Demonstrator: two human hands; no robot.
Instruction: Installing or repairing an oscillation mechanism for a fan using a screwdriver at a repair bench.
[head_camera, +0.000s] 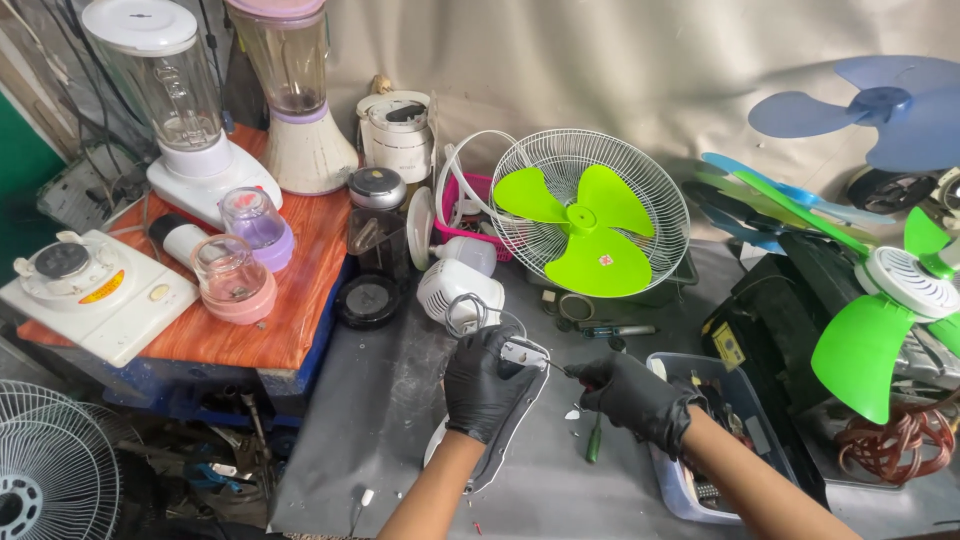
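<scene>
Both my hands wear black gloves. My left hand (487, 382) grips a flat white fan base panel (505, 425) with a dark rim, holding it tilted over the grey mat, fingers near a small metal part (522, 351) at its top. My right hand (632, 393) holds a thin screwdriver (556, 367) whose tip points at that metal part. A white fan motor housing (455, 288) with a cord lies just behind the panel. A green-handled screwdriver (594, 440) lies on the mat below my right hand.
A white fan guard with lime-green blades (585, 225) stands behind. Blenders (185, 110) and jars sit on an orange-topped table (290, 320) at left. A plastic tray of parts (690, 490) is at right, beside more fan blades (865, 345) and a copper coil (895, 445).
</scene>
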